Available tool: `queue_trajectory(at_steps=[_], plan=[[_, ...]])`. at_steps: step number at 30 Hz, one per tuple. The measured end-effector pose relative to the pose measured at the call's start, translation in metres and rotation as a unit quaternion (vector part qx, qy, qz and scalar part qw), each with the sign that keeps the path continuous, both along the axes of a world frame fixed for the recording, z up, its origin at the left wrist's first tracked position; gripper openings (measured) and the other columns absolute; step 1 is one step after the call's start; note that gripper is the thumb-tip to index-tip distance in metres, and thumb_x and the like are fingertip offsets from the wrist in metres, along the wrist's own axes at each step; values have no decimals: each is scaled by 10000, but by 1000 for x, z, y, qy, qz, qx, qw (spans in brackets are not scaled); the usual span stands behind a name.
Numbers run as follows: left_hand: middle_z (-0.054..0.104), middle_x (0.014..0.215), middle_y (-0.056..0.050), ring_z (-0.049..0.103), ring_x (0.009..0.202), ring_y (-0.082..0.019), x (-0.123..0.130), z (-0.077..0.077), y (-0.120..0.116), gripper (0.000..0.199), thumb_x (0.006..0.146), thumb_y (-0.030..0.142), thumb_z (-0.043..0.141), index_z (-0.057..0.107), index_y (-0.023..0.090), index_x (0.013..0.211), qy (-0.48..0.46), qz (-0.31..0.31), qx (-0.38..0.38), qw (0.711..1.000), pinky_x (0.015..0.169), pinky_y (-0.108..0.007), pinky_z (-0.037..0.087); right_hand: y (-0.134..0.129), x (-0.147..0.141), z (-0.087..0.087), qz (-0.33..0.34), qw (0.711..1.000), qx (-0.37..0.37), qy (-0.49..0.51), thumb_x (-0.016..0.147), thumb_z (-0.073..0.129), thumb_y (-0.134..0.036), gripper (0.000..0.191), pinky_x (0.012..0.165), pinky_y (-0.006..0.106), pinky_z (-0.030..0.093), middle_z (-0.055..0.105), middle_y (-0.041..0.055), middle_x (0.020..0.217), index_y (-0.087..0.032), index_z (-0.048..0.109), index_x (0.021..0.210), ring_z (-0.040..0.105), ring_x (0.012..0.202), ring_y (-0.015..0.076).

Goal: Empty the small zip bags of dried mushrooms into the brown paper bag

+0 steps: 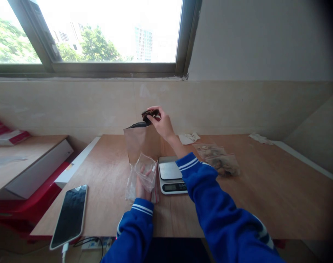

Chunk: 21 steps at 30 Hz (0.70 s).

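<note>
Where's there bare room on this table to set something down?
The tabletop is bare right of the filled bags, and between the phone and the clear bags. The middle is crowded with the paper bag, scale and left hand.

Plain workroom, seemingly: bare wooden table (pixel 270 193), digital scale (pixel 169 170), clear bags (pixel 146 168), sliding window (pixel 114 33).
</note>
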<state>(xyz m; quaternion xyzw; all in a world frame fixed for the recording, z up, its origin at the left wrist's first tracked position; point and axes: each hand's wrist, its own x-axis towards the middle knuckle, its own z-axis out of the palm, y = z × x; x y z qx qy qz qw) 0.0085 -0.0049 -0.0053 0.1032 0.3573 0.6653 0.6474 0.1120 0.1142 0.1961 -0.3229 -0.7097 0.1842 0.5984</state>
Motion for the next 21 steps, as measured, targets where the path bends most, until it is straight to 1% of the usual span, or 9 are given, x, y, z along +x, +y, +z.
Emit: queue_trajectory(at_steps=[1,3,5,7,9,12,16,19,21], plan=[[673,1043,-106,673,938,-258,0,0,0,472,890,416,460,485,228,1323,3,-1,-2,1000,856,-404,537,9,-3,3,-5,1000,20,-3,863,503,-227,192,850,273,465,592,81,1095,-177,525,1048,564,994,168],[684,1007,-96,678,916,-252,0,1,0,472,898,430,440,488,226,1321,10,-5,-5,1000,868,-403,533,25,-8,3,-23,998,47,-22,862,492,-192,168,896,307,443,582,92,1102,-183,525,1026,545,1018,182],[692,978,-90,679,911,-249,-1,0,-1,473,904,435,426,485,224,1322,16,-13,-5,1000,884,-401,527,35,-13,-3,-34,996,55,-58,853,479,-155,153,941,339,413,581,98,1079,-183,527,996,530,1030,194],[697,970,-93,679,918,-252,-1,-1,-1,482,904,435,426,473,219,1332,17,-16,-4,1000,891,-403,525,39,-16,-12,-30,993,52,-97,844,467,-128,147,949,343,405,581,95,1041,-179,530,966,526,1015,196],[696,985,-102,678,928,-257,-1,-1,-1,502,898,443,442,462,212,1343,14,-16,-2,1000,886,-403,527,39,-19,-22,-22,992,46,-115,841,457,-117,143,935,325,414,580,89,1020,-177,531,949,531,997,189],[693,1004,-114,678,932,-258,-1,-1,-1,520,889,463,457,469,202,1337,7,-19,6,1000,876,-400,534,34,-19,-30,-14,994,30,-103,849,453,-128,145,911,297,430,583,78,1032,-182,524,963,545,994,173],[694,1016,-119,685,913,-248,-1,-2,-1,488,907,440,426,480,185,1320,-1,-22,14,1000,863,-394,546,27,-15,-30,19,997,-3,-80,856,456,-169,154,856,259,453,596,71,1070,-187,514,997,560,1000,159],[691,1046,-123,685,915,-249,-1,-4,0,495,905,435,431,466,182,1329,-4,-27,22,999,857,-389,549,24,-13,-29,23,999,-17,-38,850,466,-201,186,819,247,463,601,78,1082,-178,499,1031,570,984,158],[690,1056,-125,683,928,-251,-1,-6,0,507,901,446,434,459,187,1336,-5,-33,26,999,859,-387,546,21,-12,-28,29,999,-26,-38,842,480,-212,201,814,245,463,605,77,1084,-175,500,1039,576,965,155]])
